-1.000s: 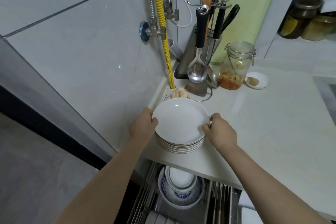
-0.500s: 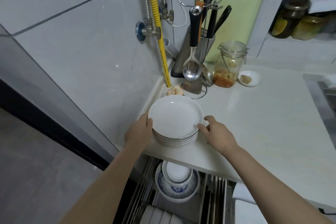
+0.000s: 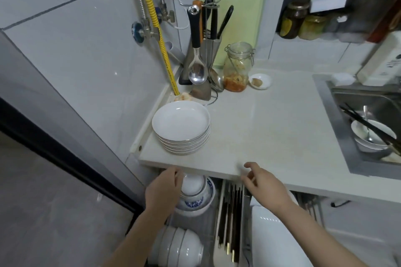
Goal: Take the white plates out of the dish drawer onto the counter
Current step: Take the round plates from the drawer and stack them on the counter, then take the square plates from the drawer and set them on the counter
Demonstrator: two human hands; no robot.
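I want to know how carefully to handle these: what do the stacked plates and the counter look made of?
The stack of white plates looks like glazed ceramic or porcelain: glossy white with soft highlights and thin dark rims. The counter looks like polished stone or a composite, pale, faintly mottled and reflective.

plates: i see the stack of plates (image 3: 181,129) on the counter (image 3: 271,136), centre-left of frame.
drawer: dish drawer (image 3: 195,221) below the counter edge, bottom centre.
bowls: nested bowls (image 3: 196,193) in the drawer, under the stack.
sink: sink (image 3: 368,123) at right edge.
jar: jar (image 3: 237,67) behind the stack, upper centre.
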